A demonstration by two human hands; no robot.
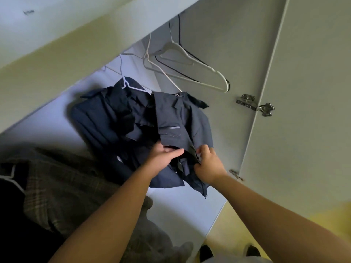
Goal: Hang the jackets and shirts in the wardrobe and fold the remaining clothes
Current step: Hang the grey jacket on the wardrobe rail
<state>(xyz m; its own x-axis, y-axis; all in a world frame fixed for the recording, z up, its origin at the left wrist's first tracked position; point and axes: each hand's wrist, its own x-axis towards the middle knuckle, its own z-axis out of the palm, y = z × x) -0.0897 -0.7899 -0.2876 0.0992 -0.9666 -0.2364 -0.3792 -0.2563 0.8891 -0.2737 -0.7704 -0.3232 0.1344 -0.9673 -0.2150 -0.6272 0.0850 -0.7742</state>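
Navy zip jacket (182, 120) hangs on a white hanger (163, 72) inside the wardrobe (209, 35), left hand (165, 157) and right hand (207, 165) each pinching its lower front edges; thin, limp, light cloth, probably best gripped along the stiffer zip edge

Quick tally: two navy jackets on hangers, a left jacket (98, 122) and a right jacket (182, 120), plus one plaid garment (60, 186). The empty hangers (171, 48) look like three or four, too bunched to count exactly. Also two metal hinges, upper hinge (254, 106) and lower hinge (235, 174), and two hands, left hand (163, 157) and right hand (209, 166).
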